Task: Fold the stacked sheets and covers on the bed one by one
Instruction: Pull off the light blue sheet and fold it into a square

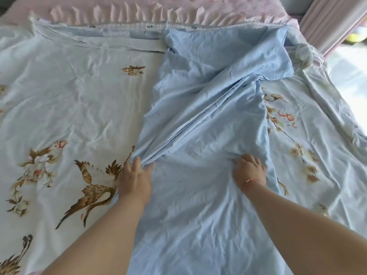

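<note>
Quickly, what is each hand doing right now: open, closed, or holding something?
Left hand: grips a bunched edge of the plain blue sheet.
Right hand: fingers curled into the same sheet, gripping it.

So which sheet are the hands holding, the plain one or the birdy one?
The plain blue sheet. Both hands bunch it; the bird-and-flower cover lies flat underneath.

A single head-worn wide-angle camera looks forward and steeply down over a bed, from the person's standing place at its near edge. Both forearms reach in from the bottom of the frame, close to the lens. The view faces the far side, where a pink ruffled bedspread (127,10) crosses the top; straight lines bow at the corners.
</note>
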`<act>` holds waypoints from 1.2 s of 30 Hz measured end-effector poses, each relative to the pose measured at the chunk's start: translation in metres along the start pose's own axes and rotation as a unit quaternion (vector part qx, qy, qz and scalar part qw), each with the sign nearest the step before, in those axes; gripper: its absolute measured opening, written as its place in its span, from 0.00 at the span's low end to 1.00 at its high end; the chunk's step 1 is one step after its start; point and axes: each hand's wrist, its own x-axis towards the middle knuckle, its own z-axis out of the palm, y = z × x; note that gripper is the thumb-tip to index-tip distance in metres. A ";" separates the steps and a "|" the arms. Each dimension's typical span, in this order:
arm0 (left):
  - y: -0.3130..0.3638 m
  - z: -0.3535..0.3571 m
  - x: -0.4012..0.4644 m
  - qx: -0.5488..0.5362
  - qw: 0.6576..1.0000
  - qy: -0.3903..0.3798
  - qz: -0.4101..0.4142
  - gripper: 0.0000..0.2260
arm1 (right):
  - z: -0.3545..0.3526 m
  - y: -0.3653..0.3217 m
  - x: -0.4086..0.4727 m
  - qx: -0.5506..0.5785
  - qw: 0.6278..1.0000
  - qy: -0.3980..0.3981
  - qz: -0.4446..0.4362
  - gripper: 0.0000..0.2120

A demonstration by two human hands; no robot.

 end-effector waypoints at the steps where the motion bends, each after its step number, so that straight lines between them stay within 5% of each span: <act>1: -0.003 0.003 0.009 -0.019 0.999 0.006 -0.042 0.19 | -0.002 0.007 0.010 0.011 0.999 0.011 0.048 0.20; 6: -0.009 0.002 0.041 -0.224 0.959 -0.087 -0.151 0.21 | -0.015 0.023 0.036 0.172 0.939 -0.017 0.298 0.45; 10: 0.002 -0.006 0.063 -0.342 0.917 -0.076 -0.190 0.20 | -0.021 0.021 0.053 0.300 0.889 -0.030 0.344 0.35; 14: 0.005 -0.023 0.072 -0.472 0.849 -0.055 -0.232 0.17 | -0.035 0.012 0.055 0.424 0.857 -0.059 0.288 0.20; 20: 0.004 -0.069 0.085 -0.623 0.734 -0.161 -0.219 0.27 | -0.062 -0.010 0.030 0.567 0.768 -0.075 0.288 0.17; 27: -0.031 -0.134 0.101 -0.658 0.721 -0.158 -0.146 0.27 | -0.108 -0.074 -0.014 0.730 0.644 -0.033 0.227 0.12; 36: -0.121 -0.238 0.087 -0.636 0.764 -0.091 -0.060 0.23 | -0.119 -0.188 -0.115 0.802 0.568 0.014 0.183 0.17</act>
